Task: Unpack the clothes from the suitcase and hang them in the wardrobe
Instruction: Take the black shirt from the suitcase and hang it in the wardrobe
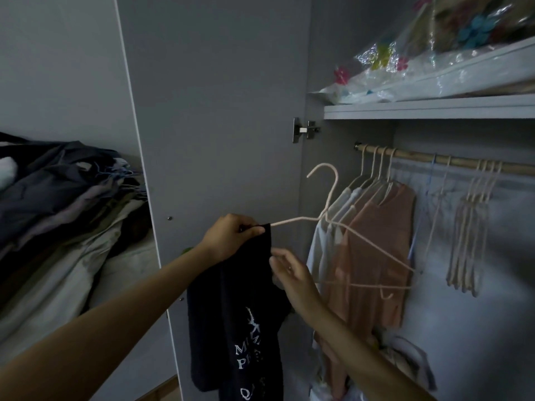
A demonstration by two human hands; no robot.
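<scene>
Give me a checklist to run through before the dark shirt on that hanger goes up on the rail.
1. Left hand pinches dark shirt onto one end of the pink hanger: ok.
2. Shirt spread across both hanger arms: not ok, the other arm is bare.
3. Right hand at the shirt's edge: ok; its grip on the cloth, cannot tell.
4. Hanger hook free and pointing up: ok.
5. Free stretch on wooden rail between the hung shirts and the empty hangers: ok.
6. Wardrobe door open: ok.
</scene>
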